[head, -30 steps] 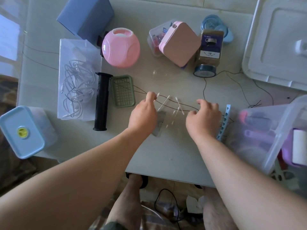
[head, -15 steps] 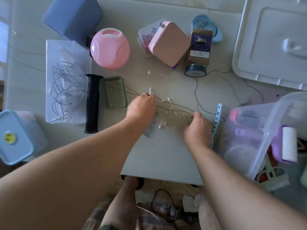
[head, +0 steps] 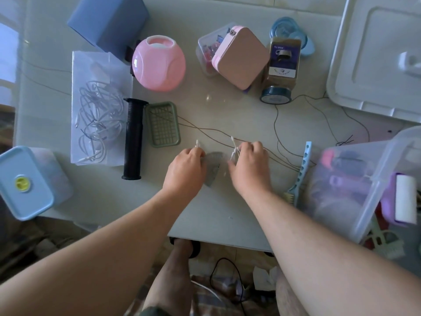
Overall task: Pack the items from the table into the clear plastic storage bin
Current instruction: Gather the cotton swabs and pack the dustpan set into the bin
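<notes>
Swabs (head: pixel 233 148) sit pinched in the right hand (head: pixel 248 166); left hand (head: pixel 185 166) pinches another. Best to sweep strays together, then carry all to the bin (head: pixel 373 190).

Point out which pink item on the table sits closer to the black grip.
The round pink ball-shaped container, just above the black grip. The flat, square pink case lies farther right, beside the jar.

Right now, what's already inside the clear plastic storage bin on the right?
Through the clear plastic storage bin wall, blurred pink, purple and dark shapes show, not identifiable. A white roll in a purple holder sits at its open side. The bin's bottom is hidden.
</notes>
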